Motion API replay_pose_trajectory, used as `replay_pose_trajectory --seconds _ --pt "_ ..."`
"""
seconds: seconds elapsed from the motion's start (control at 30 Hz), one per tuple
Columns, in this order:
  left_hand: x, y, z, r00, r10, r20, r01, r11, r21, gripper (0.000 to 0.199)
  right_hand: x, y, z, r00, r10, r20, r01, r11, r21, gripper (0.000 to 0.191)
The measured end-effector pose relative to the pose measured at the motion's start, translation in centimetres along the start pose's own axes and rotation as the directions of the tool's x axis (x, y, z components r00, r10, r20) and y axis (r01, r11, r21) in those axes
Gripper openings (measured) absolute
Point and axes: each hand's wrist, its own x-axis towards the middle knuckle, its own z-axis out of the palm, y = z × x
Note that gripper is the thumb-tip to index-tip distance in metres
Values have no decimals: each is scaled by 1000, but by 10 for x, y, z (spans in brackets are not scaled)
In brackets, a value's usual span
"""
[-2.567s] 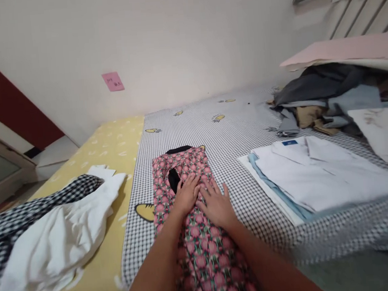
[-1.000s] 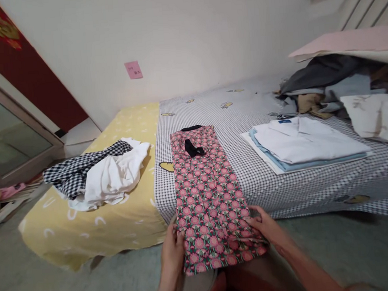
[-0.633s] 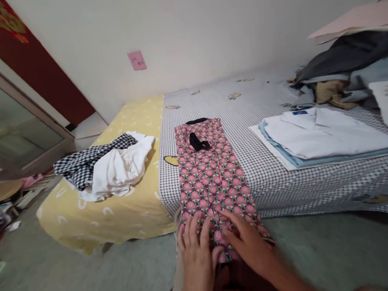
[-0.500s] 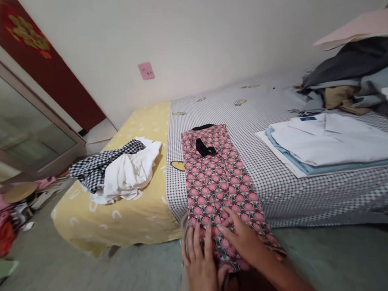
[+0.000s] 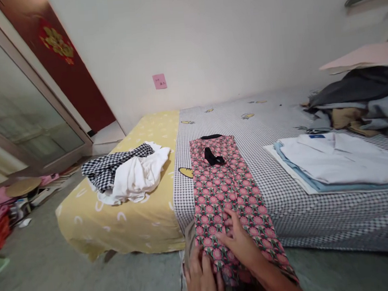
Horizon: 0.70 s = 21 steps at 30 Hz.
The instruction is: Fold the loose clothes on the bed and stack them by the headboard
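A long folded floral garment, pink and green with a black neckline, lies from the checked bed cover over the bed's front edge and onto my lap. A black band of cloth rests folded on its upper part. My left hand lies on the lower left corner of the garment, fingers slightly bent and apart. My right hand rests on its lower middle, with thumb and forefinger spread on the fabric. The bottom hem is partly hidden by my hands and right forearm.
On the yellow sheet to the left are a crumpled white cloth and a black-and-white checked cloth. Folded shirts are stacked at right, before a pile of dark clothes. Assorted items lie on the floor at left.
My left hand has drawn back toward the garment's lower left corner, and its fingers are more bent. My right hand stays on the lower middle. The view has tilted up and turned slightly left.
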Motion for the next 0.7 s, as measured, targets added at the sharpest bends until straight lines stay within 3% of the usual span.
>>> replay_pose_trajectory --seconds 0.1,0.17,0.23,0.37,0.53,0.63,0.7 --pt "-5 -4 3 994 -11 -107 5 998 -57 29 -1 -1 10 969 165 184 -217 924 314 79" --pt "-6 -5 -2 984 -4 -178 -10 997 -76 23 -1 -2 15 936 187 298 -295 879 375 67" --pt "-5 -7 -12 968 7 -251 -31 995 -93 31 1 -7 20 914 177 366 -312 882 353 58" --pt "0 -14 -41 933 6 -360 -74 982 -175 41 1 -21 34 939 128 318 -256 879 402 55" --pt "2 -12 -56 953 -13 -304 -29 991 -132 37 -3 -14 48 903 145 404 -347 800 488 51" --pt "10 -2 -54 959 0 -283 -28 995 -96 23 1 4 46 921 152 358 -294 875 385 50" --pt "24 8 -53 971 36 -235 -70 988 -137 27 3 12 43 940 106 325 -203 938 280 49"
